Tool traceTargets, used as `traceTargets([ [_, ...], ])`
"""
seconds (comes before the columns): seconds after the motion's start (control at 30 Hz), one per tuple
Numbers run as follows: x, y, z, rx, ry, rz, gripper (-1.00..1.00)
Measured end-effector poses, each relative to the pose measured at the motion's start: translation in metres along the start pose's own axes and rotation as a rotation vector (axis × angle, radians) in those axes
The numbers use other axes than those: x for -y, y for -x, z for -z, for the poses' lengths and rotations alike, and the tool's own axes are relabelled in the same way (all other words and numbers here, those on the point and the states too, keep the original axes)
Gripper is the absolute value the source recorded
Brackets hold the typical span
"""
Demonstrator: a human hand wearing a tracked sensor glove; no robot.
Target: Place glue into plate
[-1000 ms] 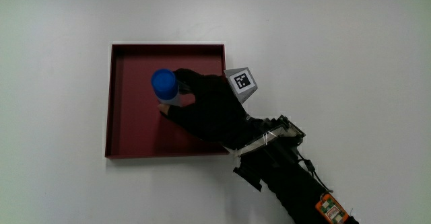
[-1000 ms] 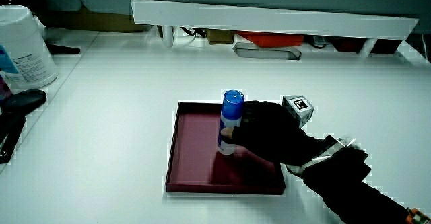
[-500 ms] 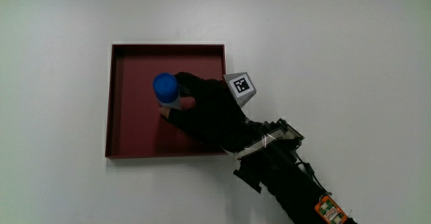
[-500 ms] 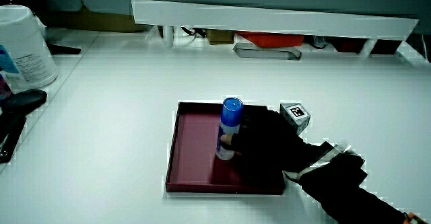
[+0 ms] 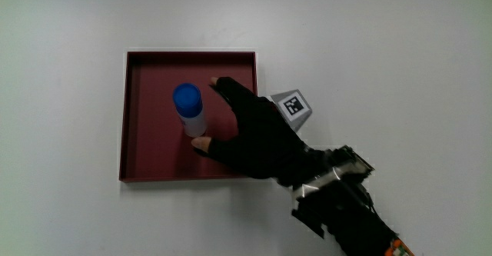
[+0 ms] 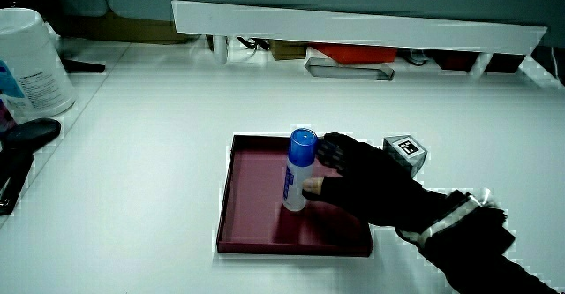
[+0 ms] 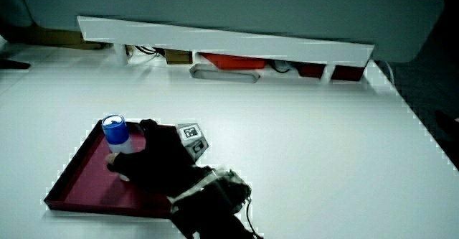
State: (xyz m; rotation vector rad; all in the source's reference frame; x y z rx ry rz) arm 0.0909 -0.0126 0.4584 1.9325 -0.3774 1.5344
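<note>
The hand (image 5: 250, 129) has let go of the glue (image 5: 189, 110) (fingers now spread, holding nothing); it stands alone in the plate (image 5: 146, 164); job looks done.

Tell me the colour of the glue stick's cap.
Blue. The cap tops the upright glue stick standing in the plate; the main view shows it best.

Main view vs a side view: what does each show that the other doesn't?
Only the main view: the full square outline of the dark red plate, and a clear gap between the glue and the spread fingers.

Only the side view: the low white partition, a white tub with a blue label at the table's edge, and the glue's full upright height.

Both: the blue-capped white glue stick standing in the plate, and the black-gloved hand open beside it, with the patterned cube on its back.
</note>
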Motion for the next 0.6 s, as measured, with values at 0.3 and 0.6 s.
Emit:
traceTargets([
  [0.3,0.046,-0.001,-0.02,0.149,0.024,0.067,-1.0],
  [0.6,0.08,0.005,-0.017,0.077,0.042,-0.083,-1.0],
])
